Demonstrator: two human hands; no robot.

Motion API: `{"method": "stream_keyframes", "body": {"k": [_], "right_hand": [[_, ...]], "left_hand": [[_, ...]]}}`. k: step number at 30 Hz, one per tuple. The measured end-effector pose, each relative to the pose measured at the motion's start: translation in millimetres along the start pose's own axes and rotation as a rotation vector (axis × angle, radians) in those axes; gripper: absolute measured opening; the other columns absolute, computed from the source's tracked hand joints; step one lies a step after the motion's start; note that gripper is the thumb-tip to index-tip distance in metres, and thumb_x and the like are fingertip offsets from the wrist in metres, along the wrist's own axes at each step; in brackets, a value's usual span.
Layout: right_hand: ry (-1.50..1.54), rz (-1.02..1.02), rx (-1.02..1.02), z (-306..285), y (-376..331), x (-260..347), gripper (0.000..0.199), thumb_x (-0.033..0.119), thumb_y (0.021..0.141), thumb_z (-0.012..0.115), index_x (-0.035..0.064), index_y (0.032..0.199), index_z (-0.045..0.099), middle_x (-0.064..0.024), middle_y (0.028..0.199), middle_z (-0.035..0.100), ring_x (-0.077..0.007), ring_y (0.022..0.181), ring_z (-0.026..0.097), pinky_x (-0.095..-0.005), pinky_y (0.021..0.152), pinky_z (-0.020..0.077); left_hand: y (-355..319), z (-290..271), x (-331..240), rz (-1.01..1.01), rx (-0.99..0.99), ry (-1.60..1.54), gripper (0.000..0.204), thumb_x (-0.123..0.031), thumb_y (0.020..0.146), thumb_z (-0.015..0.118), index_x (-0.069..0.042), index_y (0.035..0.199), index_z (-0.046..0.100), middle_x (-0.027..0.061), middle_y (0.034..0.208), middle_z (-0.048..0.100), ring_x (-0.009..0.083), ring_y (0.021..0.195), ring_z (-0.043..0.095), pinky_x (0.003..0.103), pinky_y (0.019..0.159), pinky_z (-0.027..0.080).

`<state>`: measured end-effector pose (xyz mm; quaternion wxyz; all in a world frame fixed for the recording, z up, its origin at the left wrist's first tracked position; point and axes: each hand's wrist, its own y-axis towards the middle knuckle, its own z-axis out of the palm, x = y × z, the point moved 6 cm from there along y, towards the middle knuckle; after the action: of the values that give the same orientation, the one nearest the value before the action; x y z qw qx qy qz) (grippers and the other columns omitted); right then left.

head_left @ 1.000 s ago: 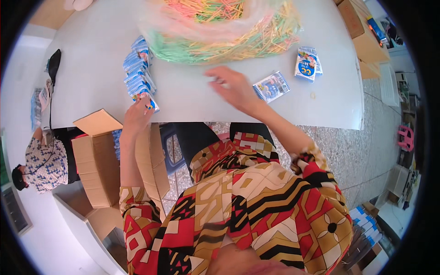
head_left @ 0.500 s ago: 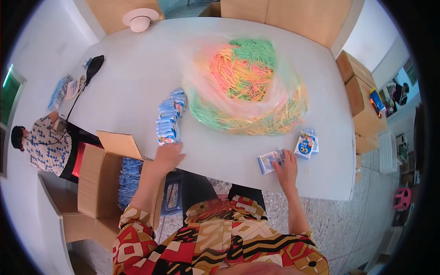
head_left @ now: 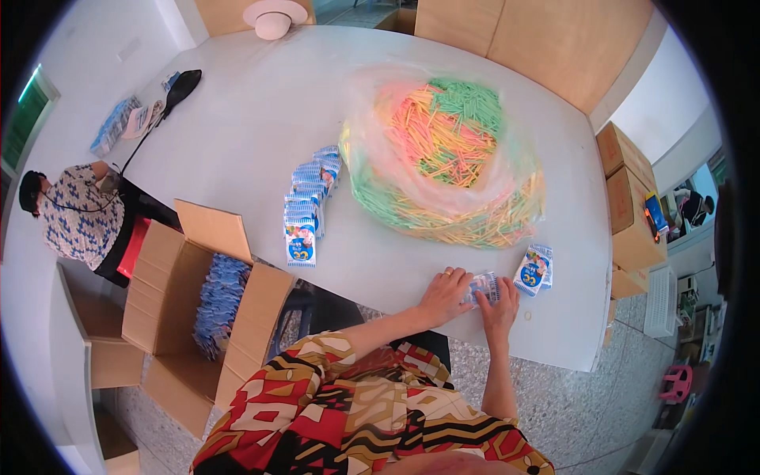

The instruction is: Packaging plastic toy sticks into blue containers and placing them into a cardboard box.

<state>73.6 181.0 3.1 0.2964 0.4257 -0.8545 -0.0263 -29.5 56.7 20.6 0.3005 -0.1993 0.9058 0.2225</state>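
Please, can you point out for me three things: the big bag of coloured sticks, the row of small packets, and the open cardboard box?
bag of coloured sticks (head_left: 443, 154): head view, middle of the heap.
row of small packets (head_left: 305, 210): head view, mid-row packet.
open cardboard box (head_left: 158, 285): head view, its left flap.

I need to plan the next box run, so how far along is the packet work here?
Done: a row of blue packets lies fanned on the table, and the open carton holds more. In hand: the left hand and right hand both rest on one packet. Left: a big bag of coloured straws and a small packet pile.
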Motion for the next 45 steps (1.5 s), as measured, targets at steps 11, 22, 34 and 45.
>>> {"method": "stream_keyframes", "body": {"k": [11,22,34,45], "right_hand": [[0.028,-0.108,-0.113,-5.1,-4.0,9.3,0.046,0.015,0.073,0.075,0.0012,0.113,0.058,-0.0142,0.117,0.056,-0.0331,0.109,0.051,-0.0431,0.093,0.0397],[0.437,0.142,0.081,-1.1,7.8,-24.4,0.012,0.006,0.078,0.069,-0.0025,0.086,0.064,-0.0098,0.077,0.061,-0.0213,0.073,0.057,-0.0311,0.071,0.0452],[0.464,-0.103,0.176,-29.1,51.0,60.6,0.027,0.016,0.076,0.073,-0.0016,0.067,0.054,-0.0105,0.063,0.048,-0.0171,0.059,0.045,-0.0321,0.055,0.0370],[0.595,-0.405,0.218,-49.2,57.7,133.6,0.038,0.017,0.067,0.081,0.0015,0.058,0.048,-0.0065,0.056,0.039,-0.0177,0.056,0.038,-0.0320,0.050,0.0329]], "left_hand": [[-4.4,6.2,6.3,0.009,-0.036,0.032,0.059,-0.025,0.065,0.078,-0.003,0.113,0.051,0.0098,0.106,0.050,0.0272,0.100,0.049,0.038,0.084,0.042],[-9.2,8.4,7.2,0.042,-0.077,0.012,0.059,-0.025,0.066,0.078,-0.003,0.113,0.050,0.0101,0.105,0.048,0.0272,0.100,0.048,0.039,0.083,0.041],[11.0,-42.3,5.1,0.049,-0.068,-0.177,0.092,-0.045,0.061,0.081,0.002,0.130,0.042,0.0211,0.128,0.049,0.0371,0.122,0.044,0.044,0.103,0.033],[7.4,-65.3,-2.4,-0.195,0.458,-0.745,0.049,-0.023,0.071,0.078,-0.004,0.111,0.056,0.0046,0.098,0.062,0.0116,0.089,0.055,0.028,0.079,0.046]]}}
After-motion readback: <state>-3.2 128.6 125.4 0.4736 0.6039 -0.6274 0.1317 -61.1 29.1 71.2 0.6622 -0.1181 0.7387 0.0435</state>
